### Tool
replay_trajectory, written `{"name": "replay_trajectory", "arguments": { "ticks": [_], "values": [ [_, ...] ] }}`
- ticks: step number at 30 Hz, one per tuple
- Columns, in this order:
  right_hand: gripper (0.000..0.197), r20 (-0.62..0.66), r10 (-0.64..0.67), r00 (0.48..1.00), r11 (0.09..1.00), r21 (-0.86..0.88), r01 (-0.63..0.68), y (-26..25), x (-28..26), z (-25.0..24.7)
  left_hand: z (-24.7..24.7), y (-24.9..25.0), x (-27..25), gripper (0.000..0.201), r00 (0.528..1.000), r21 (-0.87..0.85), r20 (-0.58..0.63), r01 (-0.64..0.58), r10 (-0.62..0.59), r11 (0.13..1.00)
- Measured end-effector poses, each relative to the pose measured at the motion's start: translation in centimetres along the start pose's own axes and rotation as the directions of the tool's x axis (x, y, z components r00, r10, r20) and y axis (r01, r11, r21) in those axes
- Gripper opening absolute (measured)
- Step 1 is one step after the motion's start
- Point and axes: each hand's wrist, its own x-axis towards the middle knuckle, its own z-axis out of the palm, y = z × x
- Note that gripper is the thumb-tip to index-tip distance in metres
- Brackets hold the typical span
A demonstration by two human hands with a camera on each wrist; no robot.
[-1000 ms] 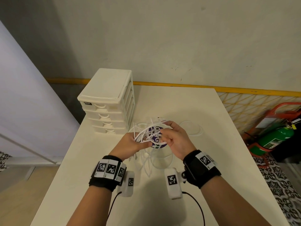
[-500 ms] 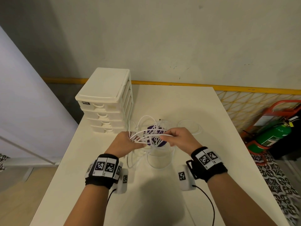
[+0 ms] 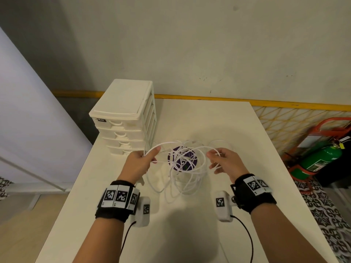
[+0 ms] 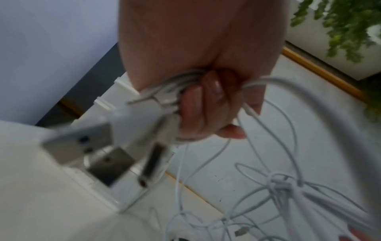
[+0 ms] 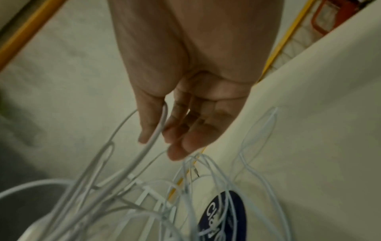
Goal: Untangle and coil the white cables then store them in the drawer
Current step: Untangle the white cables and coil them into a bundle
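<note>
A tangle of white cables (image 3: 187,168) hangs between my two hands above the white table (image 3: 218,118), its lower loops resting on the tabletop. My left hand (image 3: 152,156) grips a bundle of strands; in the left wrist view its fingers (image 4: 206,106) curl round them, and several USB plugs (image 4: 92,146) dangle beside them. My right hand (image 3: 212,158) pinches one strand; in the right wrist view the cable (image 5: 152,138) runs along the thumb. Under the tangle lies a purple round sticker (image 3: 190,155). The white drawer unit (image 3: 125,118) stands at the left with all drawers pushed in.
A separate thin cable loop (image 3: 221,143) lies on the table beyond my right hand. Off the table's right edge are a green fire extinguisher (image 3: 321,158) in a red stand (image 3: 334,126) and yellow netting (image 3: 284,122). The wall is close behind.
My hands have drawn apart, left going left and right going right, and the cable tangle is stretched wider between them.
</note>
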Motion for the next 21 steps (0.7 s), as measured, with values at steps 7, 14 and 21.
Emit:
{"name": "replay_trajectory", "arguments": {
  "ticks": [7,14,21],
  "values": [
    [0.067,-0.01,-0.262,0.965,0.964,-0.044,0.262,-0.9,-1.1,2.8,1.1,0.9,-0.1,0.038,0.958,-0.346,0.275,0.177,-0.081,0.921],
    [0.034,0.314,-0.75,0.582,0.412,-0.467,0.782,-1.4,-3.3,8.2,2.6,1.9,-1.0,0.029,0.97,-0.262,0.24,0.02,0.045,0.965],
    [0.013,0.222,-0.525,0.822,0.708,-0.422,0.566,-0.7,-2.1,8.0,1.4,1.7,-1.2,0.03,0.941,-0.224,0.325,-0.02,0.094,0.974]
  ]
}}
